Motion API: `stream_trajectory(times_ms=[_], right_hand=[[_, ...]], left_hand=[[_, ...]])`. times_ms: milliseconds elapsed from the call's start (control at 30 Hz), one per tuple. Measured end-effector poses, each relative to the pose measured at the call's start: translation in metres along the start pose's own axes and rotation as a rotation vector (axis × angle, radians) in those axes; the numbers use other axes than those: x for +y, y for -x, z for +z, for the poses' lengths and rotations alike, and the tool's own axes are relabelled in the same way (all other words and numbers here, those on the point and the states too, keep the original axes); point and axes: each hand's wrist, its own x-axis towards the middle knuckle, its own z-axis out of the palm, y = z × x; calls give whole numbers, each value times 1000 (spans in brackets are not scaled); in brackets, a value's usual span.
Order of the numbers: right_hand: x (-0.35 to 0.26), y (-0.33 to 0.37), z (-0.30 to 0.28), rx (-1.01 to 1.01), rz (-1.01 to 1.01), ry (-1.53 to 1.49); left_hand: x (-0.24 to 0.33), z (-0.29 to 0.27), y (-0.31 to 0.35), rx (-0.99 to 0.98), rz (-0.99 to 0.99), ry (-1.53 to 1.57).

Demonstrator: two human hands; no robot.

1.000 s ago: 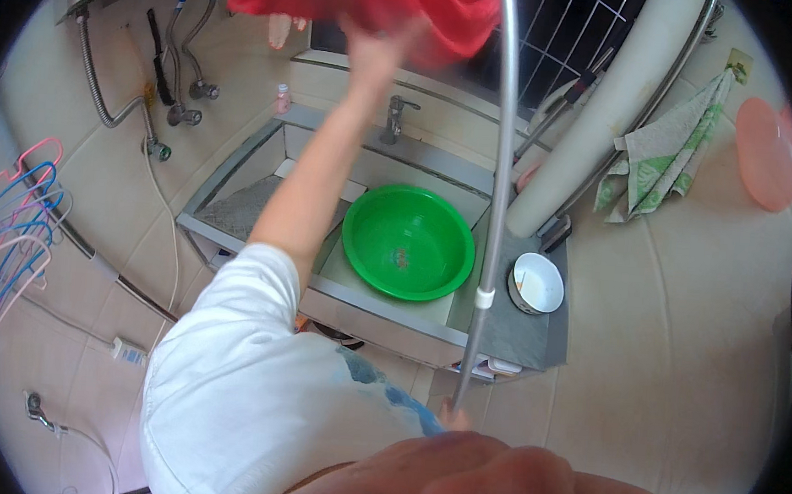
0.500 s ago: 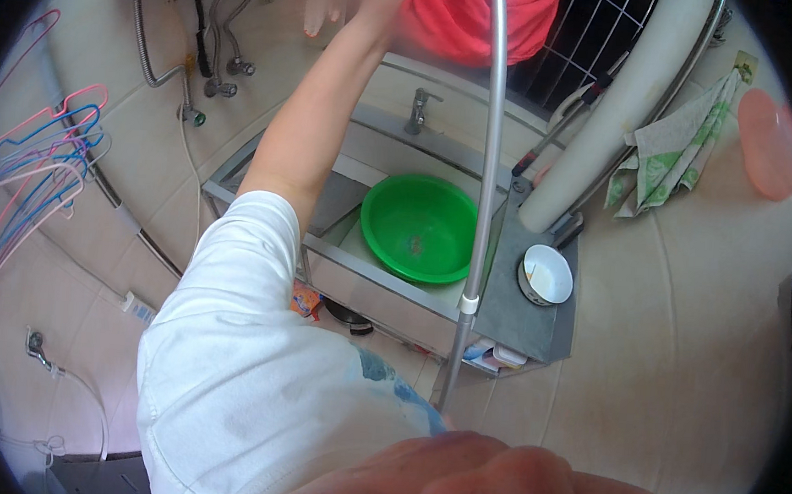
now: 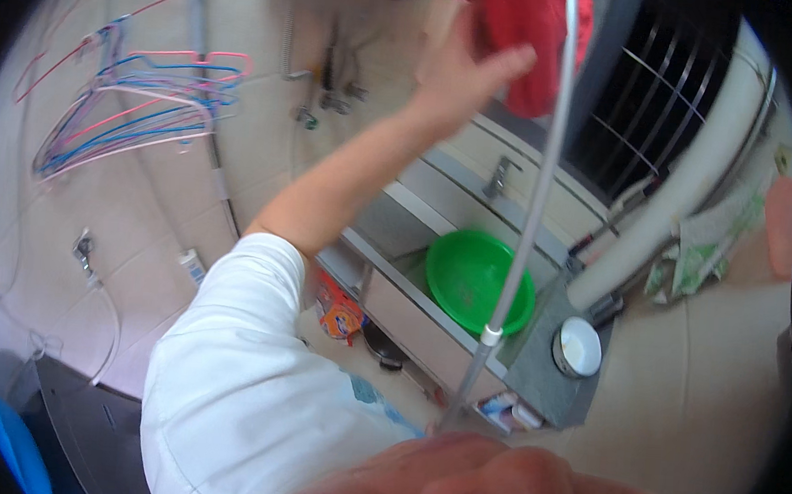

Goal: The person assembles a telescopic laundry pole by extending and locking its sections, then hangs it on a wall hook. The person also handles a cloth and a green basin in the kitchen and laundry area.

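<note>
My left hand (image 3: pixel 472 78) reaches up to a red cloth (image 3: pixel 530 36) at the top of the view. Its thumb is stretched out to the right across the cloth, apart from the fingers, and the hand looks open against the fabric. The fingertips are partly blurred. Beside the cloth, a slim metal pole (image 3: pixel 531 220) with a white collar slants down toward my body. The cloth's upper part lies past the frame edge, so what it hangs from is hidden. My right hand does not show.
Below my arm, a green basin (image 3: pixel 476 280) sits in a grey sink (image 3: pixel 398 220) with a tap (image 3: pixel 502 176). A white bowl (image 3: pixel 578 347) stands on the sink's right end. Several hangers (image 3: pixel 139 119) hang at left. A thick white pipe (image 3: pixel 676 184) rises at right.
The view has turned left, bringing the hangers further in. My left hand has come down into fuller view, its thumb now spread over the red cloth.
</note>
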Motion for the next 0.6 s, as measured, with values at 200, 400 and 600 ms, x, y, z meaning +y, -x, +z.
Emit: stream_trajectory(times_ms=[200,400,600], right_hand=[[-56,-6,61,145,-213,-90],[-129,15,124,-34,-408,-68],[-188,74,166,-279,-498,-101]], left_hand=[[55,8,86,-130,-308,-39],[133,0,115,-372,-596,270],[210,-42,83,-291,-570,249]])
